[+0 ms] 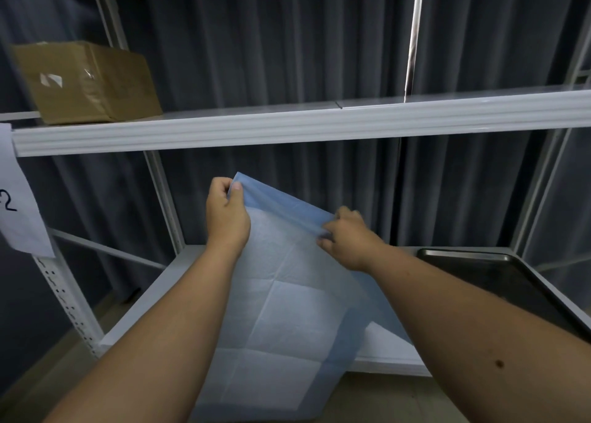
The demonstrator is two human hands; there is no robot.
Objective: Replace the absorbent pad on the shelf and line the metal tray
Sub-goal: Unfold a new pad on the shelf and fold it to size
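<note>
A light blue absorbent pad [287,310] with fold creases hangs in front of me, held up by its top edge. My left hand [225,216] pinches the upper left corner. My right hand [347,238] grips the top edge further right and lower, so the edge slopes. The pad's lower part drapes over the front of the white lower shelf [150,301]. A dark metal tray [499,275] lies on the same shelf to the right, partly behind my right forearm.
A white upper shelf [287,125] crosses the view above my hands, with a brown cardboard box [89,80] on its left end. A paper label [19,198] hangs on the left upright. Dark grey curtains fill the background.
</note>
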